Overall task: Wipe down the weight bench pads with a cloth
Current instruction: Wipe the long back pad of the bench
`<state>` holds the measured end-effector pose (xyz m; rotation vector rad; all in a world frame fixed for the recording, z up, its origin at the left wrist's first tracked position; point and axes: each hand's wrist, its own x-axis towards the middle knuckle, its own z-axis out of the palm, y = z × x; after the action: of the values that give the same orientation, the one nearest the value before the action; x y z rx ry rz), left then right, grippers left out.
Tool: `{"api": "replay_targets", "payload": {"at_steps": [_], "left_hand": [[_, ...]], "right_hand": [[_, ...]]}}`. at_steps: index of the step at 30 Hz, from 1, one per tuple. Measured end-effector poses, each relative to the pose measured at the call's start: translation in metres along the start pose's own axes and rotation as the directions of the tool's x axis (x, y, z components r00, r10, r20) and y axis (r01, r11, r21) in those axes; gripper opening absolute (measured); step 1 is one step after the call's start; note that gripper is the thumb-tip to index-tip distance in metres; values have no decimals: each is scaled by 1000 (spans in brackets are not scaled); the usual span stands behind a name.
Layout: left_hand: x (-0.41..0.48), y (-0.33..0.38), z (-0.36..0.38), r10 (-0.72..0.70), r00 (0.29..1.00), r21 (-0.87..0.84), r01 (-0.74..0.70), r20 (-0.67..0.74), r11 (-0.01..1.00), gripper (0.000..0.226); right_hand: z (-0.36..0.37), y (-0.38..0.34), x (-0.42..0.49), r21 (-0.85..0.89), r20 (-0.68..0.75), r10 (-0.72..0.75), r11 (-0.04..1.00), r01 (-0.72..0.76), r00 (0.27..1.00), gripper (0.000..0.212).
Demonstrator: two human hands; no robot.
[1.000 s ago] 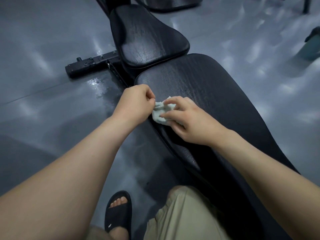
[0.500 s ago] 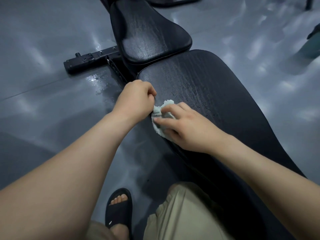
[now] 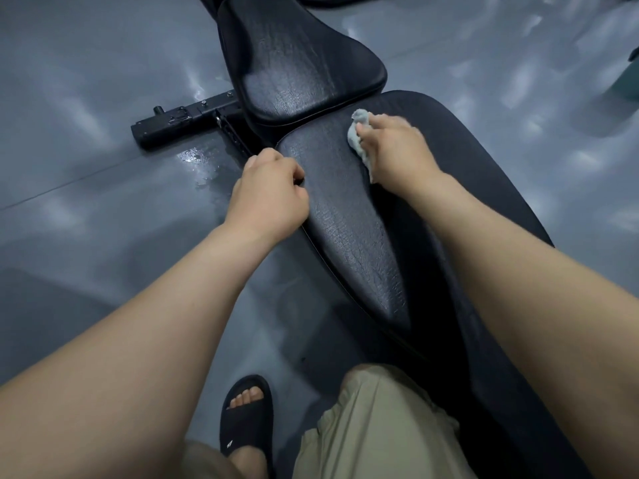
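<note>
The right grip [image 3: 397,150] covers most of the cloth [image 3: 356,133]; its fingertips [image 3: 394,119] are blurred. The palm of the left grip [image 3: 269,191] faces down, unseen. The top edge cuts off the seat pad [image 3: 297,63].

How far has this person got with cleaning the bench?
Early to midway, I'd guess. Done: hard to judge, since the long pad shows no clear wiped streaks. In hand: the right hand holds the cloth against that pad's far end, while the left hand rests curled at its edge. Left: probably the smaller pad beyond, which the cloth is not touching.
</note>
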<state>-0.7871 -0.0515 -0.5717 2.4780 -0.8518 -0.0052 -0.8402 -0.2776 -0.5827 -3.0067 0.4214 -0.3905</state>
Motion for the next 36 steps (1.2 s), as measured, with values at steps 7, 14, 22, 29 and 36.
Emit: {"api": "replay_targets", "payload": {"at_steps": [7,14,22,29,36], "left_hand": [[4,4,5,33,999,-1,-33,2,999,36],[10,22,18,39,999,38,-39,8,999,37],[9,52,27,43,997,125,-50,57,991,40],[57,76,42,88,994,213,-101,72,972,36],[59,65,80,266,963,413,-221,-52,883,37]], "right_hand": [[10,-35,-65,215,-143,-330,910,355,933,35],[9,-21,-51,38,56,-252,967,251,966,47],[-6,66,-25,-49,90,175,984,-171,980,42],[7,72,-20,-17,88,106,994,-105,991,39],[5,84,5,0,171,116,993,-117,978,63]]}}
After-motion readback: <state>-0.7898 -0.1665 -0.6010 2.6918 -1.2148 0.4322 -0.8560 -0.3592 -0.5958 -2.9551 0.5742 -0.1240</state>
